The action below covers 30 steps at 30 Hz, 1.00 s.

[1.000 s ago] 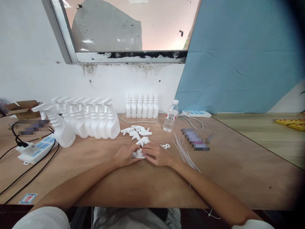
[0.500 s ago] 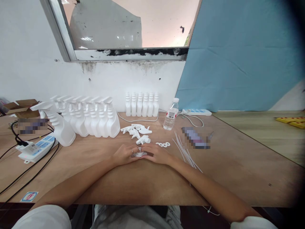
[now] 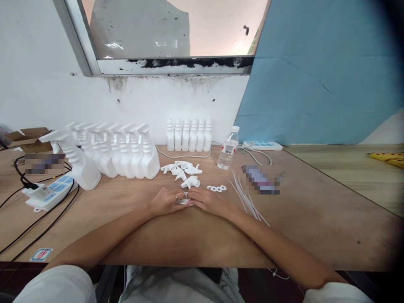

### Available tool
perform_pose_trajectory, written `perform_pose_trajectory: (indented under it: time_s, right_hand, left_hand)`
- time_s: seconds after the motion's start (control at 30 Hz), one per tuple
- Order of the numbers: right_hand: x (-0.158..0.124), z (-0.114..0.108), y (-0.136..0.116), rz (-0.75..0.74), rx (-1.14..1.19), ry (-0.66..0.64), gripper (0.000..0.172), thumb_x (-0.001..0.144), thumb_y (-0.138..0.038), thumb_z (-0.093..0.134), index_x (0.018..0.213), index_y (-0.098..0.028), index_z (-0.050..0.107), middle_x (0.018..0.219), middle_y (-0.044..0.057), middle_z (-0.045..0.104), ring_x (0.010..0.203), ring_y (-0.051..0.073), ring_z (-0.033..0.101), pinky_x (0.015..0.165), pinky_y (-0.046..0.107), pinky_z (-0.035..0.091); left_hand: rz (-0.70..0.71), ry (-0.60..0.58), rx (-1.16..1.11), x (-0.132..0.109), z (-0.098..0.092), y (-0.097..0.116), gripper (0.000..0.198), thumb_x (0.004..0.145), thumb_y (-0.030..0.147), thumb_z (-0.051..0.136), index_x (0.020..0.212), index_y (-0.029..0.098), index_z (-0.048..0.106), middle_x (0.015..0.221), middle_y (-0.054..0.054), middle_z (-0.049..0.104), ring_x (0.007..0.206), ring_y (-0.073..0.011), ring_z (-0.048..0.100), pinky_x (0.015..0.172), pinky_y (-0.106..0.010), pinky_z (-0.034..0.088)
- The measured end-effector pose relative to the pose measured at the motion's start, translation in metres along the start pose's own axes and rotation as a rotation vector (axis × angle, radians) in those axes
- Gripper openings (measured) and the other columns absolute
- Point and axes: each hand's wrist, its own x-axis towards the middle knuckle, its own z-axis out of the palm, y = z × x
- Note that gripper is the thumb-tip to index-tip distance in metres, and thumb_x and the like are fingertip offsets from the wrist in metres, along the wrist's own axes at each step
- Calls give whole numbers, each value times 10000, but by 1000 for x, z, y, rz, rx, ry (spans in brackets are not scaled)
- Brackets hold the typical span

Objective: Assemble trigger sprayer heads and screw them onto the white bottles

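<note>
My left hand and my right hand meet low over the table near its middle. Both are closed around a white trigger spray head, mostly covered by the fingers. A white ring-like part of it shows between the fingertips. Just beyond my hands lie several loose white spray heads. To the right of them are several flat white washers in a short row. Thin white tubes lie in a bundle farther right.
White bottles with spray heads stand in a cluster at left. Several bottles without heads line the wall. A water bottle, a blurred object and a power strip are at right; another power strip with black cables sits left.
My fingers have shifted slightly around the spray head, and the right fingers now cover more of it. The whole view has tilted a little; the other things stay in place.
</note>
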Motion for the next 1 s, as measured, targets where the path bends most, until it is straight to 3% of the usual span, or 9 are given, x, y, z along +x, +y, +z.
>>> perform_pose_trajectory:
  time_s: [0.1, 0.27, 0.37, 0.5, 0.6, 0.83, 0.93, 1.0]
  right_hand:
    - [0, 1, -1, -9, -41, 3, 238, 1011, -325, 454, 1003, -174, 638, 987, 97, 673, 882, 178, 657, 778, 295, 534]
    - [-3, 4, -3, 40, -21, 36, 156, 978, -302, 529, 1034, -182, 611, 996, 98, 687, 917, 205, 668, 795, 327, 551]
    - [-4, 6, -7, 90, -45, 51, 203, 962, -314, 550, 1115, -184, 577, 1079, 117, 676, 983, 236, 663, 847, 372, 554]
    - [-3, 7, -12, 158, -6, -17, 243, 979, -287, 505, 1193, -176, 537, 1176, 137, 634, 1064, 249, 635, 907, 394, 538]
    - [1, 5, -15, 190, 84, -62, 231, 990, -236, 462, 1207, -182, 523, 1179, 130, 617, 1083, 233, 614, 930, 382, 523]
    - [5, -9, -10, 206, 230, -167, 251, 987, -212, 465, 1219, -192, 560, 1192, 111, 599, 1111, 215, 578, 974, 392, 478]
    - [3, -19, -2, 166, 345, -135, 262, 975, -265, 511, 1211, -198, 603, 1195, 103, 623, 1118, 208, 586, 997, 386, 461]
    - [0, -28, 9, 228, 407, -73, 300, 959, -327, 541, 1220, -195, 609, 1179, 97, 652, 1040, 197, 622, 962, 373, 481]
  left_hand:
    - [6, 17, -41, 1, -2, 2, 256, 953, 400, 560, 1035, 169, 634, 974, -49, 740, 812, -146, 695, 672, -231, 517]
    - [-40, -62, -36, 0, -3, 3, 246, 961, 395, 532, 1043, 185, 631, 1026, -58, 731, 861, -165, 696, 695, -247, 518]
    - [-124, -110, -42, -4, 1, 2, 270, 954, 421, 533, 1078, 189, 593, 990, -54, 720, 841, -175, 692, 685, -256, 511]
    - [-275, -122, -75, -10, 6, 1, 333, 921, 479, 567, 1094, 197, 527, 903, -21, 700, 770, -171, 678, 679, -266, 496]
    - [-294, -139, -102, -12, 8, 0, 335, 927, 503, 549, 1083, 209, 510, 894, -12, 691, 756, -162, 671, 678, -263, 484]
    - [-328, -160, -123, -7, 7, 2, 354, 903, 502, 589, 1078, 208, 498, 911, -12, 672, 745, -163, 658, 658, -260, 468]
    - [-368, -225, -152, 2, 1, 9, 344, 902, 439, 601, 1142, 220, 488, 971, -15, 677, 786, -176, 665, 687, -274, 479]
    - [-408, -268, -163, 7, -3, 13, 380, 897, 432, 608, 1190, 229, 477, 1008, -16, 681, 817, -189, 668, 688, -279, 481]
